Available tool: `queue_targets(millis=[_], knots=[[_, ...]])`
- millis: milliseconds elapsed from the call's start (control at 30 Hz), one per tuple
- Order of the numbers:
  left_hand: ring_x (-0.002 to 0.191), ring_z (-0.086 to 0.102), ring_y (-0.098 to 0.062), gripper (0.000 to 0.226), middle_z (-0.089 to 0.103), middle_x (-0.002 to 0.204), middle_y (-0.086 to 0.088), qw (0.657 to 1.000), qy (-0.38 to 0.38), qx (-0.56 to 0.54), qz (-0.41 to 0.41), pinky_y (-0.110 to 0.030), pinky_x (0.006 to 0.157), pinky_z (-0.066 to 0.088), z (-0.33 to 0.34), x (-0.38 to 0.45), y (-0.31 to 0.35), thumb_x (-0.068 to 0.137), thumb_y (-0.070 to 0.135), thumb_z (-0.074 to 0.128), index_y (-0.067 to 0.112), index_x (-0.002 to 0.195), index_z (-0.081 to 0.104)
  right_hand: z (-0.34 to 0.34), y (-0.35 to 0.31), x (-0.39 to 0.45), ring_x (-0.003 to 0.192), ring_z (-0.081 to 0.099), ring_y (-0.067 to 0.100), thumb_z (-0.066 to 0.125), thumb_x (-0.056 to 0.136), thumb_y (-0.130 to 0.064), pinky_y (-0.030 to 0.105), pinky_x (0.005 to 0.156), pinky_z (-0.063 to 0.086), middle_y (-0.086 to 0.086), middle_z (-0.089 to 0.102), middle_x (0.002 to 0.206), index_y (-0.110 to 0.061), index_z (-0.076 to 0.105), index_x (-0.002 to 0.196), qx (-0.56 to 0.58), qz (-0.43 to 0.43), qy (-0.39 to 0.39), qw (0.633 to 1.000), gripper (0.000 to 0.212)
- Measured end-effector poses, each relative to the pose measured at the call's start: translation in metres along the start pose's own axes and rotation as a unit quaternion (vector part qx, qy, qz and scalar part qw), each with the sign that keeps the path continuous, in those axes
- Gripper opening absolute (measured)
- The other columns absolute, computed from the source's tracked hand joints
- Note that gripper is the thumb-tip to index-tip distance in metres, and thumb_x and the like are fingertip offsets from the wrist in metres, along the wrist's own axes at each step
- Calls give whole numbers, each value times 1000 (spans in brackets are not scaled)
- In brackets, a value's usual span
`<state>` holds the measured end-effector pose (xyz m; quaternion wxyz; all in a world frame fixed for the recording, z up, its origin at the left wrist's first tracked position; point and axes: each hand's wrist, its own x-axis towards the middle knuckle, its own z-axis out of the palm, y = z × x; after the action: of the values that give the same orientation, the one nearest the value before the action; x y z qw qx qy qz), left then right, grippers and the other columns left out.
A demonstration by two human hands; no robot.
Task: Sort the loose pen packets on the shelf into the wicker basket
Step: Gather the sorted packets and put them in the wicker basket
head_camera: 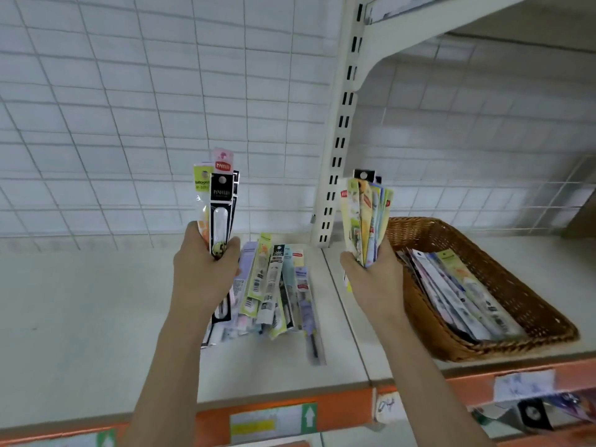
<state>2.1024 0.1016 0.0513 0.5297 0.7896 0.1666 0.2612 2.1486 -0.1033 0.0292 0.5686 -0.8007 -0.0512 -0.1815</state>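
My left hand (pixel 204 272) grips a small upright bundle of pen packets (pixel 218 201), black, green and pink ones, above the shelf. My right hand (pixel 374 279) grips a thicker fan of packets (pixel 366 217), held upright just left of the wicker basket (pixel 529 304). The basket sits on the shelf at the right and holds several packets (pixel 458 295) lying lengthwise. A loose pile of packets (pixel 277 288) lies on the shelf between my hands, partly hidden behind my left hand.
The white shelf (pixel 80 317) has an orange front edge (pixel 348 411) with labels. A slotted upright post (pixel 338 133) stands behind the pile. A wire grid backs the shelf. An upper shelf (pixel 451 21) overhangs at top right. More packets (pixel 554 411) hang below right.
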Motion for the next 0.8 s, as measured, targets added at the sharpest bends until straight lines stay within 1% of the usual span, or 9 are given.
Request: queue_targets(millis=[100, 233, 300, 400, 567, 633, 700, 767, 800], knots=[[63, 65, -18, 16, 61, 73, -5, 1000, 16, -5, 12, -23, 54, 39, 23, -17, 19, 87, 18, 59, 11, 93, 45, -34, -10, 16, 65, 56, -4, 62, 83, -12, 13, 54, 45, -14, 59, 81, -22, 49, 104, 25, -24, 27, 999, 27], [64, 65, -22, 19, 63, 77, -12, 1000, 4, -1, -3, -28, 54, 42, 61, -41, 44, 86, 17, 60, 7, 95, 46, -101, -4, 44, 65, 55, 13, 60, 84, -13, 26, 48, 42, -5, 51, 77, -15, 35, 106, -40, 35, 45, 998, 33], [60, 66, -24, 17, 64, 75, -13, 1000, -3, -9, -12, -36, 59, 49, 81, -51, 55, 85, 15, 61, 11, 89, 45, -135, 7, 55, 65, 52, 15, 59, 84, -11, 26, 47, 37, 0, 49, 79, -13, 29, 108, -77, 93, -17, 993, 38], [44, 64, -11, 19, 62, 67, -5, 999, -21, -20, -22, -34, 61, 52, 112, -69, 69, 85, 15, 61, 21, 81, 43, -172, 24, 58, 60, 50, 13, 60, 84, -9, 21, 42, 34, 4, 49, 78, -18, 17, 107, -139, 149, -130, 970, 49], [48, 66, -12, 18, 63, 64, -13, 999, -25, -18, -32, -36, 67, 56, 151, -92, 89, 85, 17, 61, 13, 97, 47, -190, 45, 55, 61, 52, 13, 63, 83, -8, 21, 45, 39, 5, 50, 83, -23, 15, 119, -166, 136, -204, 955, 62], [49, 67, -13, 20, 66, 75, -9, 998, -9, -26, -49, -37, 69, 56, 160, -98, 99, 85, 18, 62, 15, 98, 49, -190, 48, 55, 67, 51, 11, 64, 83, -12, 22, 52, 44, -2, 42, 80, -19, 17, 128, -189, 123, -224, 948, 65], [57, 68, -15, 21, 66, 82, -6, 998, 3, -22, -57, -34, 68, 53, 165, -104, 106, 84, 18, 63, 14, 101, 51, -190, 51, 56, 94, 53, 22, 67, 82, -25, 33, 77, 51, 7, 46, 100, -12, 21, 133, -247, 101, -240, 933, 69], [71, 65, -16, 22, 65, 81, -6, 999, 6, 8, -46, -28, 65, 47, 169, -107, 111, 82, 20, 63, 13, 101, 54, -189, 57, 61, 125, 34, 34, 64, 82, -46, 42, 104, 36, 16, 36, 132, -8, 27, 136, -331, 87, -245, 907, 76], [74, 61, -15, 22, 63, 81, -4, 999, 12, 18, -43, -27, 61, 43, 170, -109, 114, 81, 20, 63, 12, 100, 54, -190, 60, 63, 131, 26, 35, 59, 83, -54, 43, 107, 29, 17, 31, 138, -8, 29, 137, -349, 83, -251, 899, 77]])
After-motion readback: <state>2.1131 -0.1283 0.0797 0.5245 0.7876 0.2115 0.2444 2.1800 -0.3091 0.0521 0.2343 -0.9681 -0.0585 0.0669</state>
